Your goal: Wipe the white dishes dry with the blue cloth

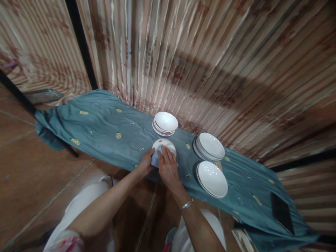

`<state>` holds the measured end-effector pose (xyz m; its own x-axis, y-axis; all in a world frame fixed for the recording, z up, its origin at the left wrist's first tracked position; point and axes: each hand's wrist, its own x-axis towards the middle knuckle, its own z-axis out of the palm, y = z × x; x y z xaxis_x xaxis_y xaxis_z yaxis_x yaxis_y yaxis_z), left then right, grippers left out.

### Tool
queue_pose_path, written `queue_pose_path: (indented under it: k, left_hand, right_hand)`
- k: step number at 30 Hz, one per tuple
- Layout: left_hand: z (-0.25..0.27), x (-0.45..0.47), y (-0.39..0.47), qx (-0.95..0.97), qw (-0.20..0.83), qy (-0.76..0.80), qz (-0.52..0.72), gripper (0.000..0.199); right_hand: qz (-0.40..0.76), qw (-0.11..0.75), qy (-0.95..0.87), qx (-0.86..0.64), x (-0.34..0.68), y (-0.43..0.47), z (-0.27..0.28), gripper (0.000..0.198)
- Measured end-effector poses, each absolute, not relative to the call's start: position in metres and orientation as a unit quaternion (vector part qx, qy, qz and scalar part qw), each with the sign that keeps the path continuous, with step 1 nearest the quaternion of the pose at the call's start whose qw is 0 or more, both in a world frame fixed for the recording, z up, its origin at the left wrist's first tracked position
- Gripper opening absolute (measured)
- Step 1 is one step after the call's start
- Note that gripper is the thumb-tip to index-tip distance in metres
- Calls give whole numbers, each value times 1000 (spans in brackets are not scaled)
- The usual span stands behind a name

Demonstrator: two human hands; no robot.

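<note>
A white plate with a small red mark lies near the front edge of the cloth-covered table. My left hand grips the plate's left rim, its fingers partly hidden below. With fingers pressed together, my right hand holds a blue cloth against the plate's face. The cloth hangs over the near-left rim. Just behind this plate stands a stack of white bowls and plates, some with red edges. My right wrist wears a silver bracelet.
To the right are two stacks of white dishes, one farther back and one nearer. A dark phone or tablet lies at the right end of the green tablecloth. Striped curtains hang behind; a metal tray is at far left.
</note>
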<state>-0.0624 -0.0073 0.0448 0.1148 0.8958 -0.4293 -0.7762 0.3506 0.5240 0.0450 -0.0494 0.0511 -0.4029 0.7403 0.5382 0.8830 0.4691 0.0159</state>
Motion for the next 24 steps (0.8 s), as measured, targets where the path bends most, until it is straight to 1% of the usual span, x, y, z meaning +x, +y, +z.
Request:
queue_pose_path:
  k: [5, 9, 13, 18, 24]
  left_hand:
    - [57, -57, -14, 183, 713, 339, 585, 13]
    - [54, -52, -14, 234, 709, 307, 591, 7]
    - [53, -50, -12, 262, 728, 294, 561, 15]
    - [62, -49, -12, 247, 741, 296, 550, 23]
    - [68, -51, -13, 239, 747, 299, 544, 23]
  right_hand:
    - [-132, 251, -800, -530, 40, -39, 59, 40]
    - [-131, 246, -782, -558, 44, -32, 70, 42]
    - [-116, 256, -759, -587, 55, -27, 81, 42]
    - [-59, 313, -727, -608, 74, -19, 86, 43]
    - [69, 411, -678, -606, 93, -1, 73, 45]
